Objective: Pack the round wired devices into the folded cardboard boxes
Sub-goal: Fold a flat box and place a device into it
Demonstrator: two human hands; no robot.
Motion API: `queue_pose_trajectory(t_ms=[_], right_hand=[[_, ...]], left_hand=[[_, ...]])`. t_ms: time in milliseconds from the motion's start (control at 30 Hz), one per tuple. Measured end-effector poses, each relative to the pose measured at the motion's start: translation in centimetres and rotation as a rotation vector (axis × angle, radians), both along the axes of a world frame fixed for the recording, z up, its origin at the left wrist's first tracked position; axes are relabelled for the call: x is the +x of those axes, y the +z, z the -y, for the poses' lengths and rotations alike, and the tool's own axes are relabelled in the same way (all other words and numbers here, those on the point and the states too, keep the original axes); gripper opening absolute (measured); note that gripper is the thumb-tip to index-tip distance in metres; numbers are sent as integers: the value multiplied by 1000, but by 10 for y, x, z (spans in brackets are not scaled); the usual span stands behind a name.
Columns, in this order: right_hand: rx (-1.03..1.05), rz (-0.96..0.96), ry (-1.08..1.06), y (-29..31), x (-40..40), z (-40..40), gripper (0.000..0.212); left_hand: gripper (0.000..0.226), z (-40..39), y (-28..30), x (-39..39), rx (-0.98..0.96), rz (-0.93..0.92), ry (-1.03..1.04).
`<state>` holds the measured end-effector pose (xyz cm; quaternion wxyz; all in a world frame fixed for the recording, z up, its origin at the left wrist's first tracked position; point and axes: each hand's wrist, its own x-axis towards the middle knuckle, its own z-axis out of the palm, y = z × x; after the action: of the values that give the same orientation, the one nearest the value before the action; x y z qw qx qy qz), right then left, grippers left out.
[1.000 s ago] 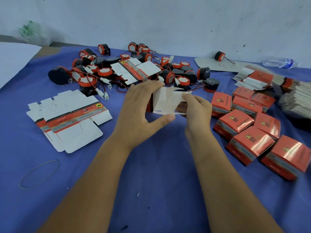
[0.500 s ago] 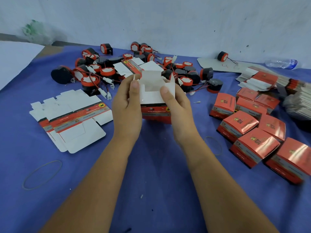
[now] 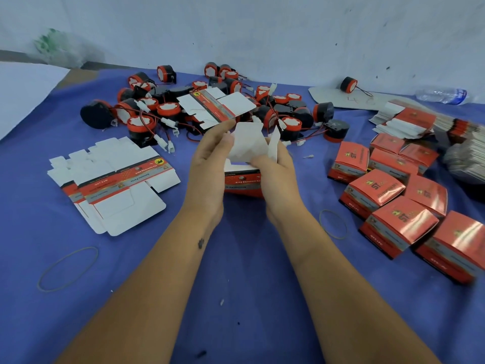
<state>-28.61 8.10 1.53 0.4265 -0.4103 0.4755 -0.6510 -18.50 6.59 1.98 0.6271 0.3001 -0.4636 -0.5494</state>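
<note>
Box standing open, flaps up

Both hands are gripping the box [image 3: 242, 179]: left hand [image 3: 210, 164] and right hand [image 3: 275, 169] are pinching its white flaps, which were folded flat a second ago. Round devices [image 3: 290, 126] are lying piled just behind the box, ready for loading.

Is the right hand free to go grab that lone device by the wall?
Probably not yet: the right hand and left hand both grip the half-folded box. The lone device lies unobstructed, but far back.
</note>
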Motion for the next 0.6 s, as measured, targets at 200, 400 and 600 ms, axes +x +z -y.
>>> queue_pose_trajectory(t_ms=[200,400,600], right_hand=[[-39,2,52,0,2,-3,26],[0,393,311,5,-8,-2,39],[-32,212,194,0,-5,4,44]], left_hand=[[47,1,-1,-5,-3,169,31],[51,6,0,1,63,136,72],[50,7,-2,2,15,96,40]])
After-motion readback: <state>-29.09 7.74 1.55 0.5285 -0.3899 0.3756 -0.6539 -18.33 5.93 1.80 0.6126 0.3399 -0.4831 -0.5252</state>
